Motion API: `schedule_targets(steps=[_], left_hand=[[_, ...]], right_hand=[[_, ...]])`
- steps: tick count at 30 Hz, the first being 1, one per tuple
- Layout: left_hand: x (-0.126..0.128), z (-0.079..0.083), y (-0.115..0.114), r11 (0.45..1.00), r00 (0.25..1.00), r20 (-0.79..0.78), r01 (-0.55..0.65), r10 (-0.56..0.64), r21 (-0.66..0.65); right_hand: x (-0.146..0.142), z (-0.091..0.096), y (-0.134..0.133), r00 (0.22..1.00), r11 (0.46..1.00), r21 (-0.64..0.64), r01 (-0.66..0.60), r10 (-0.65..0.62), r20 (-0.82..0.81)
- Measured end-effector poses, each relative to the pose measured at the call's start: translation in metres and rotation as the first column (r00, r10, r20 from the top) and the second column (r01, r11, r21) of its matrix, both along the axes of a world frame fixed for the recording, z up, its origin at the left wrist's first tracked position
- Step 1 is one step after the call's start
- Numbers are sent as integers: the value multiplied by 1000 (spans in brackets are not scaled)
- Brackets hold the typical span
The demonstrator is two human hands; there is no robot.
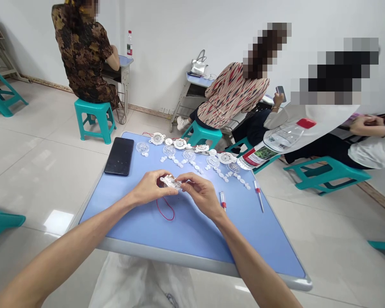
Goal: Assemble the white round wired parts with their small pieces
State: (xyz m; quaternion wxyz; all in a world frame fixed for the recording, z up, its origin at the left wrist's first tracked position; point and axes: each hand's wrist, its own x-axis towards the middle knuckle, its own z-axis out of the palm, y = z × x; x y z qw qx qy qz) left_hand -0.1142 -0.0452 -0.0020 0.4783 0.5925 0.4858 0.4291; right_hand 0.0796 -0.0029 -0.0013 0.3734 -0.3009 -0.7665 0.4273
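Note:
My left hand [150,187] grips a small white plastic housing [170,183] by its left side, above the blue tabletop. A red cord loop [165,209] hangs below it onto the table. The fingers of my right hand [200,192] are pinched together at the housing's right edge; whether a smaller part sits between them is hidden. Beyond my hands lie similar round white housings [180,143] in a row, clear round covers [189,155] and several small white discs [177,161]. A screwdriver [223,199] lies partly behind my right wrist.
A black phone [119,156] lies at the table's left edge. Another screwdriver [259,196] lies on the right, near a water bottle [266,145] at the back right corner. Several people sit on green stools [95,115] at other desks ahead.

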Motion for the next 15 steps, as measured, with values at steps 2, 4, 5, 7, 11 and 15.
schedule_targets(steps=[2,4,5,7,11,15], left_hand=[[0,0,0,1000,1000,-4,2,-2,6],[0,0,0,1000,1000,-8,5,-4,15],[0,0,0,1000,1000,-8,6,-6,20],[0,0,0,1000,1000,-7,8,-8,25],[0,1,0,1000,1000,-14,6,-5,14],[1,1,-1,1000,1000,-19,-1,1,6]], right_hand=[[0,-2,1,1000,1000,-2,-6,6,-7],[1,-4,1,1000,1000,1,-11,11,-11],[1,-4,2,1000,1000,3,-14,14,-13],[2,-5,2,1000,1000,6,-18,19,-17],[3,-6,2,1000,1000,0,-23,23,-14],[2,-4,2,1000,1000,-3,-9,9,-11]])
